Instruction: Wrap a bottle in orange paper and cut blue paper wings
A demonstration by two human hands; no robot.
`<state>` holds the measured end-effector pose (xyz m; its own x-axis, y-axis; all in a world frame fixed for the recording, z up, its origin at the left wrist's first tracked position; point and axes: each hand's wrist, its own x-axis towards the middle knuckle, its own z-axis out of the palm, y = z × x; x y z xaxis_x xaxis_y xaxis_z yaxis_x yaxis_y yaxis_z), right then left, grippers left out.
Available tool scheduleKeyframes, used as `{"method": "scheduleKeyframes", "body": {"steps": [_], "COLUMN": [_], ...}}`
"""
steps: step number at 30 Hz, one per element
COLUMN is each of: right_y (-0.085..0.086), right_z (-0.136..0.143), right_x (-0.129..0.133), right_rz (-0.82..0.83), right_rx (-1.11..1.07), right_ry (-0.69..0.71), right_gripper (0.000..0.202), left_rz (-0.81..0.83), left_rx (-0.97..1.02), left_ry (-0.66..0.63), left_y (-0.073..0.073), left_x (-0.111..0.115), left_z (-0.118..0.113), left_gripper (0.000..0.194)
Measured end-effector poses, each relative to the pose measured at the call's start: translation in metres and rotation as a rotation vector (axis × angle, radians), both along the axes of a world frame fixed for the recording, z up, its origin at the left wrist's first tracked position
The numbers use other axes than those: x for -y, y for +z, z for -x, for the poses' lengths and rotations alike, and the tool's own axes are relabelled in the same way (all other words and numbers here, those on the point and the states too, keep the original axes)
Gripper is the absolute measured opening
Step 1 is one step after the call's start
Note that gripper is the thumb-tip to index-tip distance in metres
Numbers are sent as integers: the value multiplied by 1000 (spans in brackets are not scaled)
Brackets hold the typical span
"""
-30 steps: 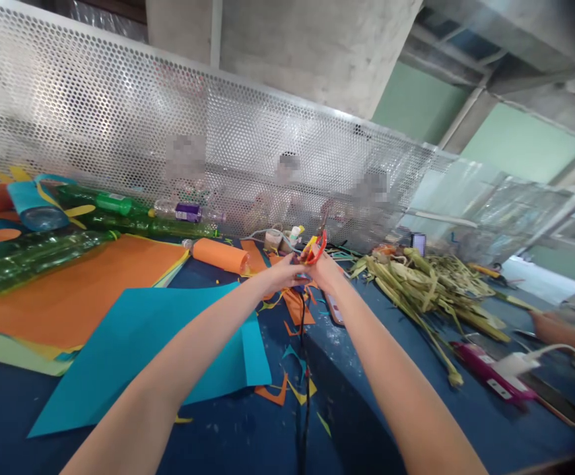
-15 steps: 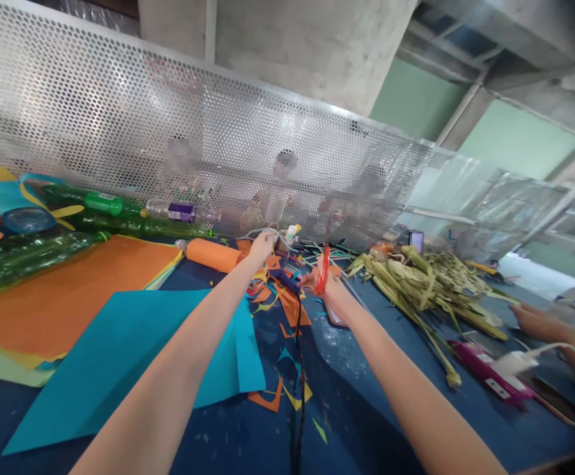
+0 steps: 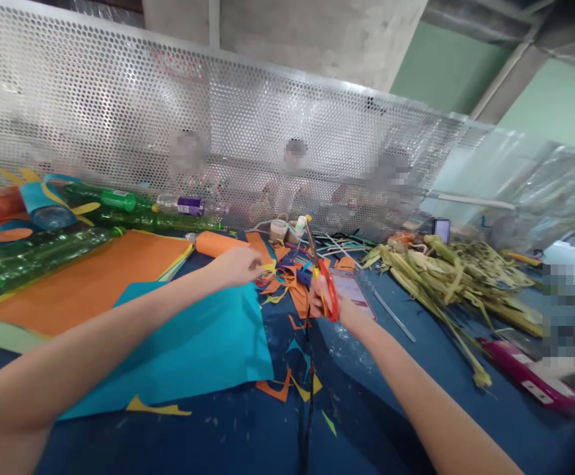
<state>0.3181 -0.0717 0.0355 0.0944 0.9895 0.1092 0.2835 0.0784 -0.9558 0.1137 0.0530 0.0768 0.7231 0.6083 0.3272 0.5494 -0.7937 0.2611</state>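
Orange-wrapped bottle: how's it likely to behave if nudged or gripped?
Probably apt to roll: the orange-wrapped bottle lies on its side and looks rounded. Its orange wrap looks like paper, so it may crease under a tight grip. Likely light if it's hollow plastic like the purple-labelled bottle behind it, but its contents are hidden.
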Motion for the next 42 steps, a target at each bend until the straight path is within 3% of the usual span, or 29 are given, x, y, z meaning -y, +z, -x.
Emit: {"method": "scheduleKeyframes", "body": {"steps": [3, 6, 9, 13, 16, 21, 26, 32, 39, 42], "right_y": [5, 8, 9, 10, 12, 7, 1, 15, 12, 6], "right_z": [7, 10, 13, 20, 28, 37, 47, 68, 72, 72], "right_x": [6, 11, 14, 16, 18, 15, 17, 38, 37, 35], "right_rz": [77, 127, 80, 31, 46, 60, 83, 144, 19, -37], "right_rx": [-115, -305, -334, -95, 50, -11, -28, -68, -74, -37], "right_ry": [117, 189, 149, 109, 98, 53, 69, 150, 187, 123], "right_gripper": [54, 55, 53, 45, 40, 35, 41, 39, 41, 37], "left_rz": [107, 218, 278, 328, 376, 523, 685, 754, 888, 823], "left_rx": [-1, 64, 108, 137, 142, 150, 316, 402, 478, 393], "left_ry": [38, 94, 119, 125, 121, 24, -99, -125, -161, -157], "left_y": [-21, -40, -49, -50, -47, -35, -8, 20, 23, 19], "left_x": [16, 21, 16, 2, -7, -7, 8, 26, 41, 40], "left_z": [41, 67, 75, 69, 66, 73, 75, 75, 69, 66], "left_gripper": [24, 40, 57, 58, 48, 36, 30, 26, 27, 29]}}
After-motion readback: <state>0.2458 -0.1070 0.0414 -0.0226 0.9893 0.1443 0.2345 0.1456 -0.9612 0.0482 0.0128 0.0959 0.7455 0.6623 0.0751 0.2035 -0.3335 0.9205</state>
